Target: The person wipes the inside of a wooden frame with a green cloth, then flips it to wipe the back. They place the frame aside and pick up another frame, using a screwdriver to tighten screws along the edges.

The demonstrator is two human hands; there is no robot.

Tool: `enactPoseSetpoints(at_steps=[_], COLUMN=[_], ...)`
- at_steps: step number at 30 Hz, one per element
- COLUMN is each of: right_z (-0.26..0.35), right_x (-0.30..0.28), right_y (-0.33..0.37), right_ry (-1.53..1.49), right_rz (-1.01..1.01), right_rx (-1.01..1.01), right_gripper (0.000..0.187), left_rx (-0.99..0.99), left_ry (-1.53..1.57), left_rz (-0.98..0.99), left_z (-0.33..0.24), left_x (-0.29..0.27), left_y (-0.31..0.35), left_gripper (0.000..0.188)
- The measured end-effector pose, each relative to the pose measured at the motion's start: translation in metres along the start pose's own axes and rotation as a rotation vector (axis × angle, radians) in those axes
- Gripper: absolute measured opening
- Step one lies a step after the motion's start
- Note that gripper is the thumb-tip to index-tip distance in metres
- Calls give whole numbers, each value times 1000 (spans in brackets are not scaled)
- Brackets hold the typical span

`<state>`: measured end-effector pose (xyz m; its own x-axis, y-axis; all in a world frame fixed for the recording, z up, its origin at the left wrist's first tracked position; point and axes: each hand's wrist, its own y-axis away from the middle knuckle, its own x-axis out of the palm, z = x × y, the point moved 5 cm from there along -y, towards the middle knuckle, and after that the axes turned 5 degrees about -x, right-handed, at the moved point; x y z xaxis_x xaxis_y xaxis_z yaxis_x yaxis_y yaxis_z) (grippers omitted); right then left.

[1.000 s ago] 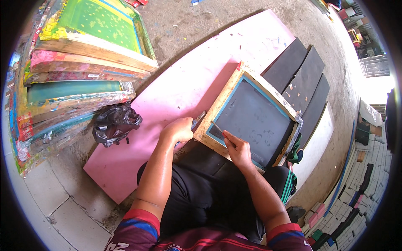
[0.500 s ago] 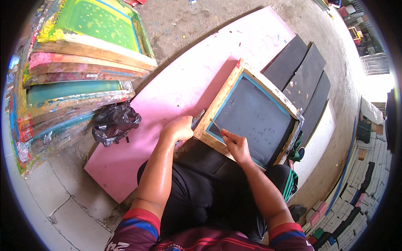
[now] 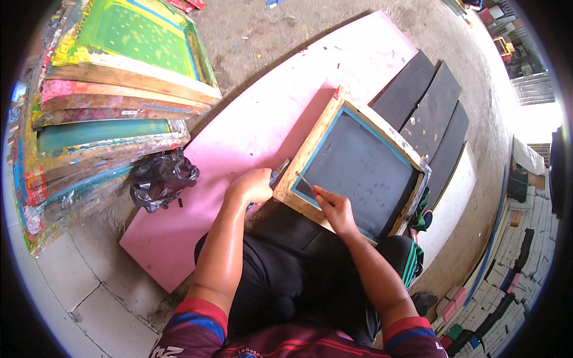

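A person in a maroon short-sleeved shirt (image 3: 304, 347) and black trousers (image 3: 280, 280) with green side stripes works over a wooden screen-printing frame (image 3: 314, 142), which sits slantwise directly ahead, its near side by the person's knees and its shadow falling across a long pink board (image 3: 239, 140). The right hand (image 3: 335, 212) grips a thin tool (image 3: 305, 181) between thumb and fingers, the slender tip angled toward the frame's near left inner corner. The left hand (image 3: 250, 185) is bent into a fist just beside that same corner; a narrow object (image 3: 279, 169) shows past its knuckles, but with the fingertips hidden it cannot be told whether the hand holds it. A bright blue border (image 3: 382, 135) lines the inside of the wood around a slate-grey mesh (image 3: 361, 170) marked with darker blotches near its middle. Beyond the frame's right side lie dark boards (image 3: 427, 110) flecked with pale scraps, then a white board (image 3: 456, 179); a dark green cloth (image 3: 421, 216) is bunched by the frame's right corner. To the left, paint-smeared frames stand in a stack (image 3: 128, 92), the uppermost with a green and yellow screen (image 3: 134, 42), and a crumpled black plastic bag (image 3: 162, 180) rests beside them at the pink board's edge. Pale stacked pieces (image 3: 516, 268) fill the lower right, past a stretch of rough grey floor (image 3: 268, 30).
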<state>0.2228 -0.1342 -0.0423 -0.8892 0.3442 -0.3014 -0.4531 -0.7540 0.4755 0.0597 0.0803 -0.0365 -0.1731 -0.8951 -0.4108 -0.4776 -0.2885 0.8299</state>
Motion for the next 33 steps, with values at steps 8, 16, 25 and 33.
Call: enactPoseSetpoints(at_steps=[8,16,25,33], right_z=[-7,45,43,48], right_x=[-9,-28,-19,-21], right_y=[-3,-5,-19,-19], right_ry=[-486,256,322,382], right_rz=[213,-136,-197,-218], right_rx=[360,-158,-196,-235], right_gripper=[38,35,35,35], left_rx=[15,7,-13,-27], left_ry=[-8,9,64,68], left_rz=[13,4,-6,-8], left_z=[3,5,3,-4], left_x=[1,-1,0,-7], left_y=[-4,-2,-3,8], left_gripper=[36,37,38,39])
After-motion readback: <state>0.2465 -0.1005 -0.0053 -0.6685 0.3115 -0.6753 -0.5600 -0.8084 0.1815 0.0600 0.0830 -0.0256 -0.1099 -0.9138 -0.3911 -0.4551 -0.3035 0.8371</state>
